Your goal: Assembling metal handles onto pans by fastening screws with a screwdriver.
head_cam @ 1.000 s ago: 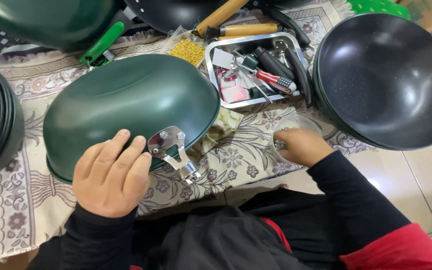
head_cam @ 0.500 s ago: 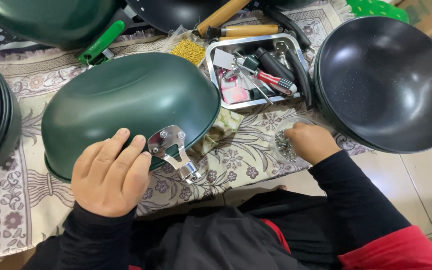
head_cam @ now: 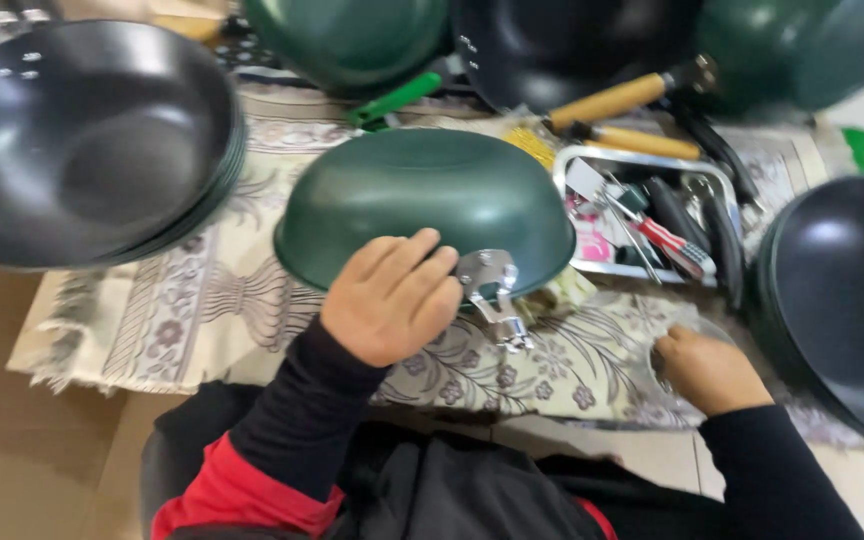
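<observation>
Shifted rightward in view since half a second ago: green pan (head_cam: 422, 205) now near the middle, tray of tools pushed toward the right, stack of dark pans on the left far more exposed. Same hold on the pan as before.

Left hand (head_cam: 392, 300) laid flat over the near rim of the upturned green pan, fingers (head_cam: 407, 255) spread on its outer wall, palm down, pressing rather than wrapping; thumb side hidden, so a closed grasp cannot be told. Just right of that hand, touching the pan's rim, a shiny metal bracket (head_cam: 490, 290) sticking out toward the body.

Right hand (head_cam: 709, 370) curled low on the patterned cloth (head_cam: 202, 310), well apart from the pan, knuckles up, fingers tucked against a faint clear round thing (head_cam: 677, 325); whether anything is pinched inside, cannot tell.

Green pan resting bottom-up on the cloth, between the stack of dark pans (head_cam: 92, 140) at the left and another dark pan (head_cam: 842, 290) at the right edge. Behind it, a metal tray (head_cam: 642, 215) with a red-handled tool and other small tools, two wooden handles (head_cam: 612, 100) beyond that, and a green handle (head_cam: 397, 98) near the top.
</observation>
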